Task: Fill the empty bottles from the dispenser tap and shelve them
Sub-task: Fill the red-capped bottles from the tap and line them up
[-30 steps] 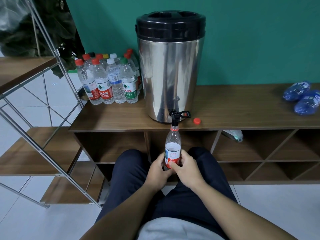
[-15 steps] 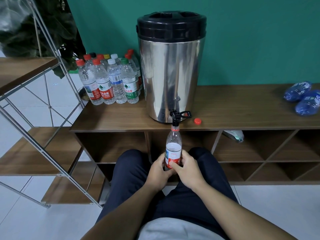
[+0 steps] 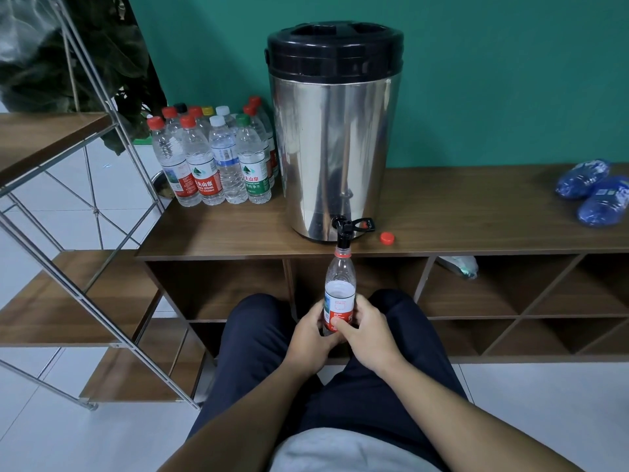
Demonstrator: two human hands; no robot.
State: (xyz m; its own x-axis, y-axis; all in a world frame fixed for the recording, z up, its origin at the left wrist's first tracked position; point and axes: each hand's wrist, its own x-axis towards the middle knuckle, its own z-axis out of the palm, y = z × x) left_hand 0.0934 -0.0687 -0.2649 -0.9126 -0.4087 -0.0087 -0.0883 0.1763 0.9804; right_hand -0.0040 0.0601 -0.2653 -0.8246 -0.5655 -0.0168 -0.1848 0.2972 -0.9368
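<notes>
A clear plastic bottle [image 3: 339, 284] with a red and white label stands upright under the black tap [image 3: 344, 231] of a steel dispenser [image 3: 333, 137] with a black lid. Its open neck sits right at the spout. My left hand [image 3: 311, 335] grips the bottle's lower part from the left, and my right hand [image 3: 366, 330] grips it from the right, thumb on the label. The bottle's red cap [image 3: 387, 238] lies on the wooden counter [image 3: 476, 216] just right of the tap. The bottle's base is hidden by my fingers.
Several capped bottles [image 3: 218, 155] stand at the counter's left end. Two crumpled blue bottles [image 3: 594, 192] lie at the right end. Open cubbies sit under the counter, one holding a bottle [image 3: 457, 265]. A metal-framed wooden shelf [image 3: 85, 301] stands at left. My knees flank the bottle.
</notes>
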